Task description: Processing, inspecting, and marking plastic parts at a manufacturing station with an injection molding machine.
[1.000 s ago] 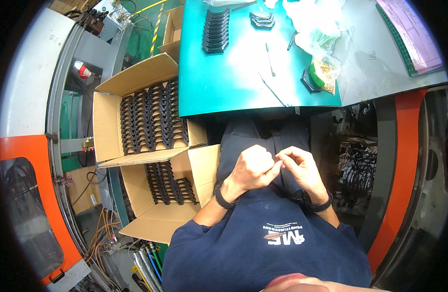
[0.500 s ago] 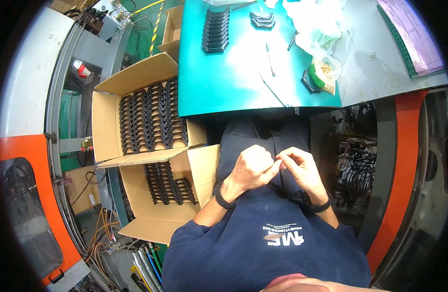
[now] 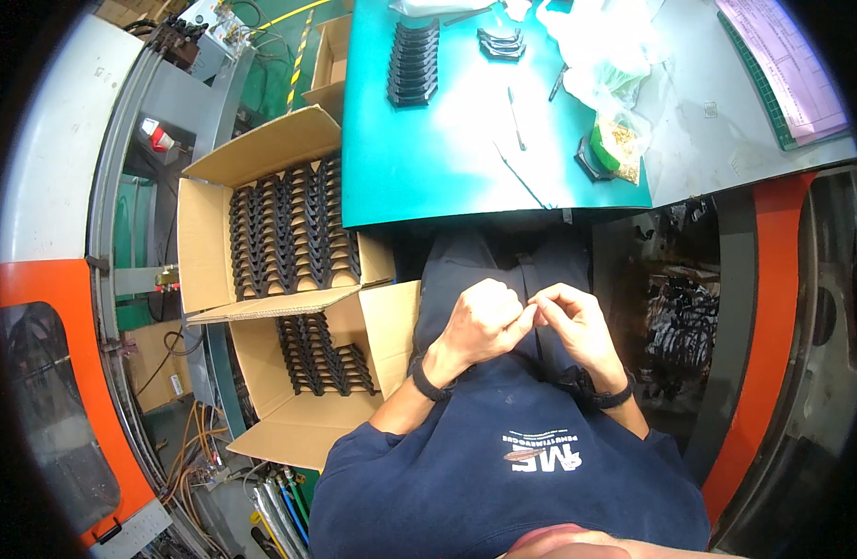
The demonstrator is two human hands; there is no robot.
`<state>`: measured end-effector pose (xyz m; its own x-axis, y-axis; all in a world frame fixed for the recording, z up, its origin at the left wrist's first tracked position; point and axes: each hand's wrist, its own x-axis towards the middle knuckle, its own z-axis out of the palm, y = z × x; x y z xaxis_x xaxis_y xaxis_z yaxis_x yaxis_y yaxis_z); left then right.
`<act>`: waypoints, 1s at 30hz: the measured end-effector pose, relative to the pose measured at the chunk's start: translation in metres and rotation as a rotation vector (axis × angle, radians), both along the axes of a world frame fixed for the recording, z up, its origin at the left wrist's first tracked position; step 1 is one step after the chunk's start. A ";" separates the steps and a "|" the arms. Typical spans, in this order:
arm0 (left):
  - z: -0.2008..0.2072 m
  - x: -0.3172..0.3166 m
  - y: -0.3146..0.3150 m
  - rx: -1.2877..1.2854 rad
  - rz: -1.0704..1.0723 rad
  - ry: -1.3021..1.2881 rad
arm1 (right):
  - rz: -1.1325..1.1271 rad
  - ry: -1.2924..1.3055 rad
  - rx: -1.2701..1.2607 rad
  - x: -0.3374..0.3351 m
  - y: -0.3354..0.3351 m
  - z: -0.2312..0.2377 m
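Observation:
My left hand (image 3: 487, 322) is curled closed above my lap, its thumb and forefinger pointing toward the other hand. My right hand (image 3: 575, 321) is bent in a pinch, its fingertips meeting those of the left. Whatever lies between the fingertips, if anything, is too small or hidden to make out. Beyond the hands, on the green mat (image 3: 401, 177), lie a thin pen-like tool (image 3: 516, 118) and a thin dark strip (image 3: 522, 174). A clear bag of small brass-coloured parts (image 3: 620, 149) rests on a black part (image 3: 589, 163) near the mat's front right corner.
A row of black curved parts (image 3: 414, 63) and a small stack of them (image 3: 501, 45) sit farther back. Left of me, an upper cardboard box (image 3: 205, 247) and a lower one (image 3: 293, 438) hold stacked black parts. Orange-framed machines (image 3: 771, 307) flank both sides.
Both hands keep practically the same pose, fingertips together. The whole view has shifted very slightly; nothing is visibly picked up or put down.

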<state>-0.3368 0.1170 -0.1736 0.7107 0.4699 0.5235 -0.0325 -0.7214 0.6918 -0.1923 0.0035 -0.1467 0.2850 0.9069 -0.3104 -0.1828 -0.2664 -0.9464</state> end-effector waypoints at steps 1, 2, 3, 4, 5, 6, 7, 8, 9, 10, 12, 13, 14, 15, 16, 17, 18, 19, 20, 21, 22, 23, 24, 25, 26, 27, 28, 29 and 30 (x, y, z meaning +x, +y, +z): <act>0.000 0.000 0.000 -0.001 -0.001 0.003 | 0.000 0.001 0.000 0.000 0.001 0.001; 0.000 0.000 0.001 -0.001 -0.003 0.007 | -0.001 0.001 0.000 0.000 0.001 0.001; 0.000 0.001 0.001 -0.002 -0.004 0.010 | -0.002 0.006 0.000 0.000 0.001 0.001; 0.000 0.001 0.001 -0.002 -0.005 0.013 | -0.004 0.011 -0.001 0.000 0.001 0.001; 0.000 0.001 0.001 -0.002 -0.006 0.016 | -0.006 0.016 -0.001 0.000 0.002 0.001; 0.000 0.001 0.002 -0.002 -0.007 0.019 | -0.003 0.011 0.002 0.001 0.002 0.001; 0.001 0.001 0.001 -0.002 -0.005 0.020 | 0.000 0.007 0.004 0.001 0.002 0.001; 0.001 0.001 0.001 -0.002 -0.002 0.022 | 0.002 0.002 0.006 0.001 0.002 0.001; 0.001 0.001 0.001 -0.002 0.001 0.024 | 0.002 0.000 0.006 0.001 0.001 0.001; 0.001 0.001 0.001 0.000 -0.002 0.019 | 0.003 -0.002 0.005 0.002 0.001 0.000; 0.002 0.001 0.001 0.006 -0.009 0.009 | -0.015 -0.009 0.014 0.001 0.001 0.000; 0.000 0.001 0.001 0.009 -0.004 0.003 | -0.034 -0.014 0.021 0.000 0.001 0.001; -0.003 0.001 0.001 0.013 0.001 -0.003 | -0.053 -0.020 0.028 -0.001 0.001 0.001; -0.004 0.001 0.001 0.017 0.006 -0.009 | -0.080 -0.012 0.056 -0.001 0.001 0.002; -0.003 0.002 0.001 0.011 0.015 -0.012 | -0.109 -0.004 0.081 0.000 0.000 0.002; -0.001 0.002 0.001 0.005 0.023 -0.015 | -0.139 0.004 0.107 0.001 -0.001 0.002; 0.001 0.002 0.001 -0.001 0.031 -0.018 | -0.156 -0.008 0.117 0.001 0.000 0.005; 0.003 0.002 0.001 -0.024 0.021 -0.015 | -0.136 -0.005 0.098 0.003 -0.001 0.007; 0.005 0.002 0.001 -0.046 0.011 -0.011 | -0.117 -0.001 0.078 0.004 -0.001 0.008; 0.006 0.002 0.001 -0.068 0.001 -0.006 | -0.098 0.003 0.059 0.005 -0.001 0.010; 0.008 0.003 0.000 -0.070 0.031 -0.021 | -0.043 0.071 0.057 0.005 -0.001 0.015; 0.010 0.005 0.000 -0.072 0.061 -0.036 | 0.012 0.139 0.056 0.004 0.000 0.018; 0.011 0.005 0.000 -0.073 0.091 -0.050 | 0.098 0.232 0.148 0.007 -0.002 0.012; 0.011 0.004 0.000 -0.107 0.117 -0.048 | 0.073 0.286 0.141 0.007 -0.002 0.015; 0.011 0.002 0.000 -0.140 0.144 -0.046 | 0.048 0.341 0.135 0.006 -0.001 0.021; 0.011 0.001 0.000 -0.174 0.170 -0.043 | 0.022 0.395 0.130 0.007 0.000 0.024; 0.008 0.001 0.001 -0.184 0.193 -0.110 | 0.005 0.428 0.167 0.010 -0.001 0.019; 0.005 0.001 0.001 -0.213 0.223 -0.139 | -0.051 0.458 0.217 0.011 -0.002 0.014; 0.001 0.001 0.000 -0.242 0.253 -0.168 | -0.094 0.454 0.235 0.013 -0.002 0.012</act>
<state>-0.3358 0.1166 -0.1726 0.4707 0.7434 0.4753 -0.0018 -0.5379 0.8430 -0.1791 0.0011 -0.1345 0.2528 0.9439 -0.2124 -0.6020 -0.0184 -0.7983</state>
